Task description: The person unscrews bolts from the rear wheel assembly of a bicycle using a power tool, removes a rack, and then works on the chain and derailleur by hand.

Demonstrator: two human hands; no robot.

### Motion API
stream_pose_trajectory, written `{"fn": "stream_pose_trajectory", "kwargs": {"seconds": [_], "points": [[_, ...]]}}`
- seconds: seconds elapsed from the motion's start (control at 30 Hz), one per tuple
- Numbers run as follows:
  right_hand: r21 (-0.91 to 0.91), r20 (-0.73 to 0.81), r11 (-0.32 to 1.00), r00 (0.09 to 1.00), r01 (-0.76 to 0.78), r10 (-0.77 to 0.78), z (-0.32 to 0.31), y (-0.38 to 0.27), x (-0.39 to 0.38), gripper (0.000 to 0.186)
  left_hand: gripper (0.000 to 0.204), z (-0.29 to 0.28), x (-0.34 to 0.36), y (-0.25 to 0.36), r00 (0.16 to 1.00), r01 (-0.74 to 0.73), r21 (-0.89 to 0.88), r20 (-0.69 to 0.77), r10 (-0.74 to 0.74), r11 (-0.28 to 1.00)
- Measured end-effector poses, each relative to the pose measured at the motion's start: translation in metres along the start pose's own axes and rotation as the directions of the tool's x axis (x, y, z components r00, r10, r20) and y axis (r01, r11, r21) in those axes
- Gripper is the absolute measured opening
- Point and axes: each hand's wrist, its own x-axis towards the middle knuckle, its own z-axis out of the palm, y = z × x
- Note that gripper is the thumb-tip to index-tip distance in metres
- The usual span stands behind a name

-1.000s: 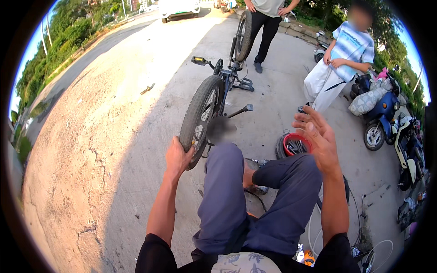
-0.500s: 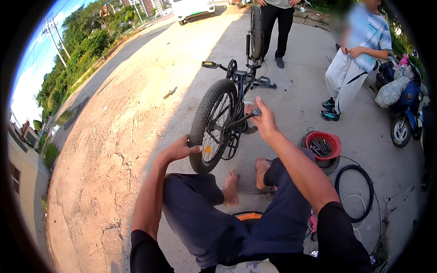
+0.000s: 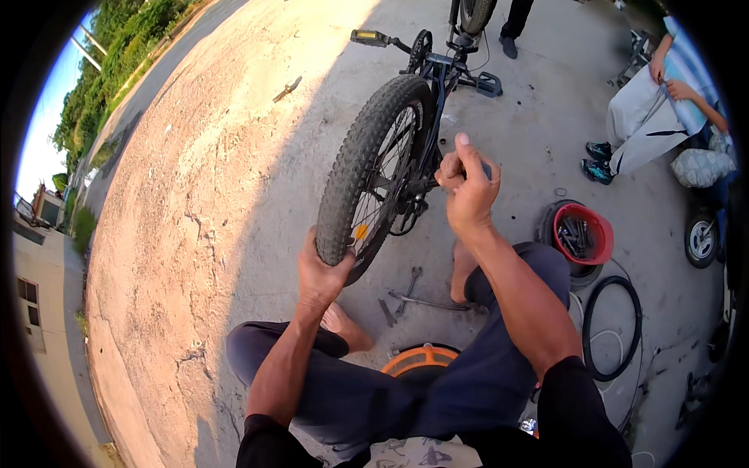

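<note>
Sunlit, cracked ground point(image 3: 172, 257); wall point(image 3: 62, 312), seemingly beige.

Downward fisheye view from head height

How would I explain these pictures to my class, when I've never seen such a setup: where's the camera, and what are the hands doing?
There is no machine here, just a person's two bare hands. Each picture comes from the left of two wide fisheye cameras worn on that person's head, looking down, so straight edges bend near the rim.

The left hand grips the tire of a bike at its near end. The right hand has its fingers closed round the end of a dark bar beside the wheel, thumb up.

On the ground lie a wrench and a black ring. A red bowl holds dark pieces too small to identify.
</note>
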Motion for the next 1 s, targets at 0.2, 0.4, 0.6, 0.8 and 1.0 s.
{"fn": "stream_pose_trajectory", "kwargs": {"seconds": [0.2, 0.4, 0.6, 0.8, 1.0], "points": [[-0.026, 0.109, 1.000, 0.994, 0.010, -0.007, 0.011, 0.006, 0.000, 0.048, 0.032, -0.005, -0.005, -0.001, 0.991, -0.028, 0.027, -0.133, 0.031, 0.999], [-0.280, 0.228, 0.956, 0.974, 0.081, -0.016, 0.046, 0.015, 0.000, 0.048, 0.032, -0.024, 0.005, -0.022, 0.977, 0.001, -0.079, -0.211, -0.018, 0.997], [-0.350, 0.410, 0.930, 0.911, 0.109, 0.048, 0.072, 0.036, -0.004, 0.044, 0.039, -0.046, 0.019, -0.053, 0.956, 0.079, -0.237, -0.257, -0.141, 0.968], [-0.287, 0.603, 0.953, 0.792, 0.103, 0.096, 0.089, 0.059, 0.000, 0.038, 0.038, -0.070, 0.030, -0.054, 0.942, 0.070, -0.222, -0.305, -0.137, 0.972], [-0.228, 0.714, 0.958, 0.698, 0.173, 0.044, 0.084, 0.072, 0.007, 0.065, 0.037, -0.073, 0.030, -0.060, 0.930, 0.094, -0.253, -0.324, -0.176, 0.963]]}}
